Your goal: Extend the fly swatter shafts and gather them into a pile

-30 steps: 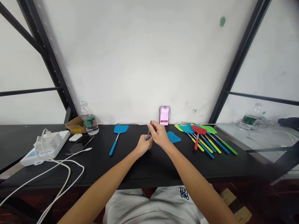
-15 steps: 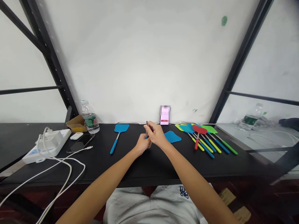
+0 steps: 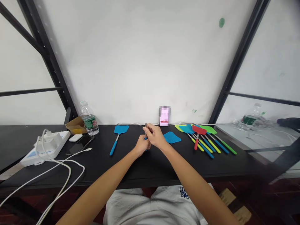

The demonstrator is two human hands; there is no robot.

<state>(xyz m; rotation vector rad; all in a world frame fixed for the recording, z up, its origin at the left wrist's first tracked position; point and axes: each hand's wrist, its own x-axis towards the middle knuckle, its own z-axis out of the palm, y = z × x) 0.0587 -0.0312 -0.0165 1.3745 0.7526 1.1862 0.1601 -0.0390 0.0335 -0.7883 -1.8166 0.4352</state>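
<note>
one blue-handled rod (image 3: 145, 124), near upright, mid tabletop (image 3: 159, 168) between left and right edges. left hand (image 3: 141, 145) wraps the lower part, right hand (image 3: 153, 133) pinches near the top. looks like prepping the shaft, no head on tip; next move probably calls for firm lower hold, lining up blue swatter head (image 3: 172, 137) just right. swatter pile (image 3: 199, 130) toward far right corner.

A white wall (image 3: 140, 62) with a green spot (image 3: 221, 22) backs the black tabletop (image 3: 131, 170). Dark posts (image 3: 237, 62) flank it; the floor (image 3: 269, 203) is reddish.
</note>
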